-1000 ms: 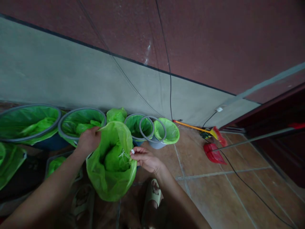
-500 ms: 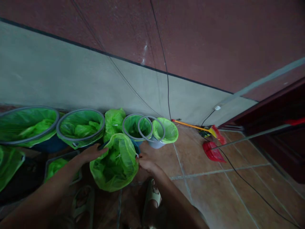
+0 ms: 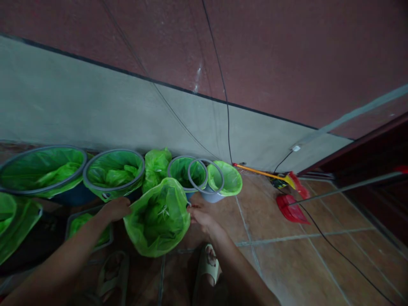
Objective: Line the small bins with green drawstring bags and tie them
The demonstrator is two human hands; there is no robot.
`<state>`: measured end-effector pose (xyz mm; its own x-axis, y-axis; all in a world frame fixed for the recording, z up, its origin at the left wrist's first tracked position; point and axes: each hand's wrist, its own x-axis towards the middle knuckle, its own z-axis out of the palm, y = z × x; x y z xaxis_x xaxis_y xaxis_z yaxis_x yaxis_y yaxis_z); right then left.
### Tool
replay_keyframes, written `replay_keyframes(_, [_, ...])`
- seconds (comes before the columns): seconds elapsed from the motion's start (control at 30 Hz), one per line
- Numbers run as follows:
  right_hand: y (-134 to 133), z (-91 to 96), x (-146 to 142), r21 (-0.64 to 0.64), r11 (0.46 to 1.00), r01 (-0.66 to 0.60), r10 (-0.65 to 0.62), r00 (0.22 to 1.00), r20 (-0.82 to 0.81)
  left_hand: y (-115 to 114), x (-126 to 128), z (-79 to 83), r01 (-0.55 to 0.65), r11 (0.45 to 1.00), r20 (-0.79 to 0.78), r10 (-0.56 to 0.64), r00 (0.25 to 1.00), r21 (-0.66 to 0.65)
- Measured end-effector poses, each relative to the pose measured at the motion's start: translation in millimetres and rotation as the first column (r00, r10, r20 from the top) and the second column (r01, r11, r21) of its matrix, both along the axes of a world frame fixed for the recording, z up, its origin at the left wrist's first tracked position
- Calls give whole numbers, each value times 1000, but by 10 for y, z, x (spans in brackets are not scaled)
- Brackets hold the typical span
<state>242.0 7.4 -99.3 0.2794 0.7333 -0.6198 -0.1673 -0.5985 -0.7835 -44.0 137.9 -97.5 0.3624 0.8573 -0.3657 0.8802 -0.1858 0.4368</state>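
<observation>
A bright green plastic bag (image 3: pixel 157 219) hangs open between my hands, low over the tiled floor. My left hand (image 3: pixel 116 209) is closed on the left edge of its mouth. On the opposite edge my right hand (image 3: pixel 200 213) pinches the rim. The bag's mouth is stretched wide, with crumpled green plastic inside. Right behind it stand several bins lined with green bags (image 3: pixel 112 172), and a loose grey ring (image 3: pixel 205 174) leans over a small grey bucket (image 3: pixel 223 180).
More green-lined bins (image 3: pixel 41 168) run along the grey wall to the left. My sandalled feet (image 3: pixel 208 263) stand on brown tiles. A red dustpan (image 3: pixel 291 208) and a yellow-handled broom (image 3: pixel 264 172) lie at the right, with black cables (image 3: pixel 331 248) crossing the floor.
Both hands lowered the bag toward the floor and pulled its mouth wider. The view shifted slightly.
</observation>
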Motion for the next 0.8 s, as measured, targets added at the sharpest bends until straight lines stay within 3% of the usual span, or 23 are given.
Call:
replay_keyframes(0.07, [25,69,21,68,998,17,-18,1000,14,40,-2,124,18,1000,-36,-18,999,-3])
replay_keyframes(0.17, [50,308,60,302,953,26,-30,999,10,61,27,403,15,1000,-35,-15,999,23])
replay_keyframes(0.23, [39,553,86,481,875,50,-38,999,-33,28,52,630,-27,999,65,26,998,21])
replay_keyframes(0.3, [4,810,106,622,781,64,-28,997,-67,-44,74,849,-93,995,311,97,946,-28])
replay_keyframes(0.33, [-17,922,110,670,740,61,-19,997,-70,-92,88,944,-145,988,472,154,868,-56])
replay_keyframes(0.4, [-52,1070,103,724,687,59,3,997,-83,-200,139,1084,-225,967,726,241,643,-122])
replay_keyframes(0.47, [-65,1101,68,721,686,95,27,987,-156,-307,240,1155,-245,947,838,303,454,-210])
replay_keyframes(0.53, [-58,1044,5,673,726,145,48,964,-260,-394,386,1166,-186,934,858,355,371,-306])
replay_keyframes(0.63, [-41,925,-103,609,785,116,110,941,-321,-464,607,1111,-53,939,859,333,389,-340])
replay_keyframes(0.8, [-27,877,-182,649,759,-49,218,959,-183,-454,754,942,134,973,760,56,648,-186])
